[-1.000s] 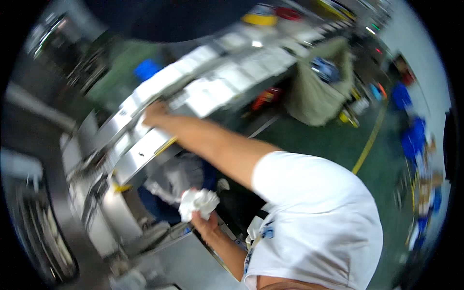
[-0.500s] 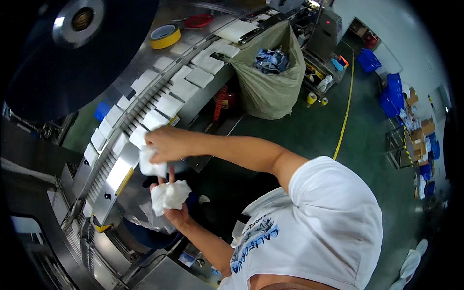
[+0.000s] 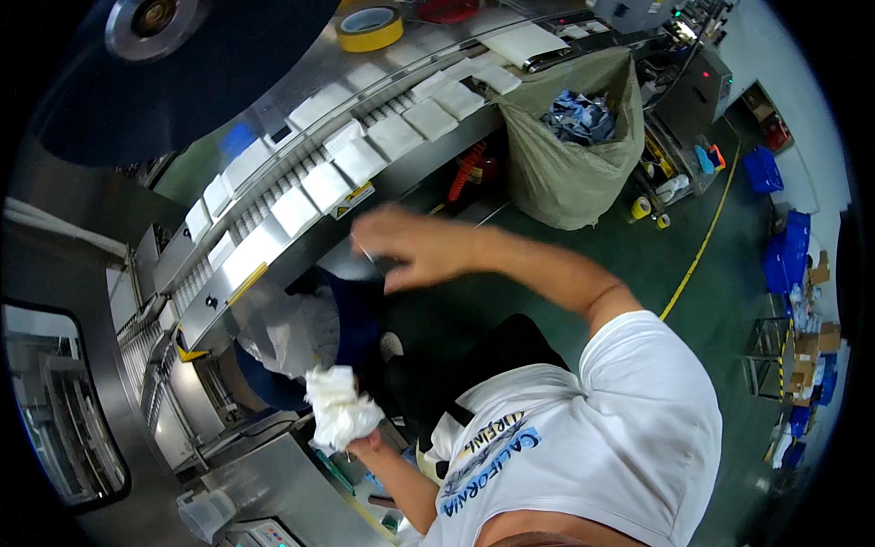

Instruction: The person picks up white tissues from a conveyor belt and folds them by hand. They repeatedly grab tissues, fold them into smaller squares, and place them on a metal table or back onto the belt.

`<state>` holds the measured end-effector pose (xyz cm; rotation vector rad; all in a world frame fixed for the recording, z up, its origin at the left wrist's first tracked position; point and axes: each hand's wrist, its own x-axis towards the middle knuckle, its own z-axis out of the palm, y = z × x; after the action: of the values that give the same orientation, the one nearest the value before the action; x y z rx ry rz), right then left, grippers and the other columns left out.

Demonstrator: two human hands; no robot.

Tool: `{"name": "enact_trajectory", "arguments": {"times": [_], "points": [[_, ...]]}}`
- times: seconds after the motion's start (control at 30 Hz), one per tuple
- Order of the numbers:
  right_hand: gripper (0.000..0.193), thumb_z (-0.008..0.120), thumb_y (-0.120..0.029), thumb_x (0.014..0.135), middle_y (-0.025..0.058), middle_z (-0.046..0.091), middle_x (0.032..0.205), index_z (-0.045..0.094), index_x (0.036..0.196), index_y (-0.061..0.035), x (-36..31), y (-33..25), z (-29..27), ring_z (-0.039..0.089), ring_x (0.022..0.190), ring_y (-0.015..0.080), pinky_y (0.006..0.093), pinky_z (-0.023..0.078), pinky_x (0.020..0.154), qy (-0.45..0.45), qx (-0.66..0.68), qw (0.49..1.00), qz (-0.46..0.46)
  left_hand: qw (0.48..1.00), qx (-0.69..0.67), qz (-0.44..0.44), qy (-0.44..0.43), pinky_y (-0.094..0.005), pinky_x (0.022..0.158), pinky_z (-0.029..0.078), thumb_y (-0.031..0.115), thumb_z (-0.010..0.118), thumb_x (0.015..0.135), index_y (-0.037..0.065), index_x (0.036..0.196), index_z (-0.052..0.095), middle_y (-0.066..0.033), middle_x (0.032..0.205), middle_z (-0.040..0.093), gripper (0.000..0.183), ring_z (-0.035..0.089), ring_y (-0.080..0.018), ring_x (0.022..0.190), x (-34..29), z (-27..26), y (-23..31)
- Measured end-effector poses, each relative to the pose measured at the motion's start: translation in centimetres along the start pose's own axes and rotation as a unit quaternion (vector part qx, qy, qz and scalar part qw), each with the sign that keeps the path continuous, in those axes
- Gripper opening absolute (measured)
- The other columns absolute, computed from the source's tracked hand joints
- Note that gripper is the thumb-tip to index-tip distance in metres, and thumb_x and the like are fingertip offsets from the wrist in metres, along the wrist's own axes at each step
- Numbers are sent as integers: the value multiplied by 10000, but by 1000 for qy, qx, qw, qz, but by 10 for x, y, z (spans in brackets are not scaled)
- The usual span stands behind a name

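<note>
My left hand (image 3: pixel 366 443), low in the view, grips a crumpled bundle of folded white wipes (image 3: pixel 342 410). The bundle hides most of its fingers. My right hand (image 3: pixel 410 248) is raised beside the conveyor's near edge. It is blurred, with the thumb apart from the bent fingers and nothing visible in it. Flat folded white wipes (image 3: pixel 325 187) lie in rows along the curved metal conveyor (image 3: pixel 244 262), on both sides of its slatted track.
Below the conveyor stands a dark blue bin (image 3: pixel 357 314) with a clear plastic liner (image 3: pixel 278 333). A large greenish sack (image 3: pixel 565 182) of foil scraps is beyond my right hand. Yellow tape (image 3: pixel 369 29) rests on the metal top near a big dark disc (image 3: pixel 182 91).
The right hand has left the bundle without the white wipe it held and moved right. My left hand has lowered with the bundle. The view has shifted too.
</note>
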<state>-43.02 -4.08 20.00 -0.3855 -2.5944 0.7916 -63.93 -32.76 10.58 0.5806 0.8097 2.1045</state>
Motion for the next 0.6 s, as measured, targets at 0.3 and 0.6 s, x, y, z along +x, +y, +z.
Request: {"name": "enact_trajectory", "arguments": {"times": [0.3, 0.6], "points": [[643, 677, -204, 899, 199, 514, 1514, 483, 1469, 19, -62, 235, -64, 466, 1438, 316, 482, 310, 1238, 62, -547, 830, 91, 821, 548, 161, 22, -334, 848, 564, 99, 612, 975, -93, 1131, 648, -165, 1107, 681, 250, 665, -229, 951, -2, -23, -4], [475, 590, -132, 932, 193, 668, 1292, 556, 1387, -1, -53, 227, -71, 643, 1191, 352, 470, 496, 1061, 170, -427, 879, 124, 805, 580, 100, 73, -293, 740, 540, 155, 636, 1004, -37, 1166, 682, -108, 960, 716, 256, 671, -180, 843, -3, -29, -18]]}}
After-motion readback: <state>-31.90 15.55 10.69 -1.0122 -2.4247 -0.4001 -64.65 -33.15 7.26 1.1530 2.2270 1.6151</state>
